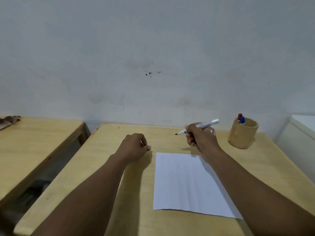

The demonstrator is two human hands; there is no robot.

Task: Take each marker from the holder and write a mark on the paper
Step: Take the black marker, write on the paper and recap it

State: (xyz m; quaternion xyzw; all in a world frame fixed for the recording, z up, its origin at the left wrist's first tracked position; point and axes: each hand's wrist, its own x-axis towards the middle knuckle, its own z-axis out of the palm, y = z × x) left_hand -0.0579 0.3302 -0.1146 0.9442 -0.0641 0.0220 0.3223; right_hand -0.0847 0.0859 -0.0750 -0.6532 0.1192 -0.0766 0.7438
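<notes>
My right hand (199, 137) grips a white marker (207, 124) with its black tip bare and pointing left, held in the air beyond the far edge of the paper (185, 183). The white sheet lies flat on the wooden desk and shows no marks. My left hand (134, 147) is a closed fist resting on the desk just left of the paper's far corner, and a small dark cap end (148, 149) peeks out from its fingers. A round wooden holder (242, 136) stands at the back right with a red-capped marker (239, 116) and a blue-capped marker (242, 120) in it.
The light wooden desk (105, 167) runs up to a pale wall. A second wooden table (34, 142) stands to the left across a dark gap. A white box-like object (300, 132) sits at the right edge, close to the holder.
</notes>
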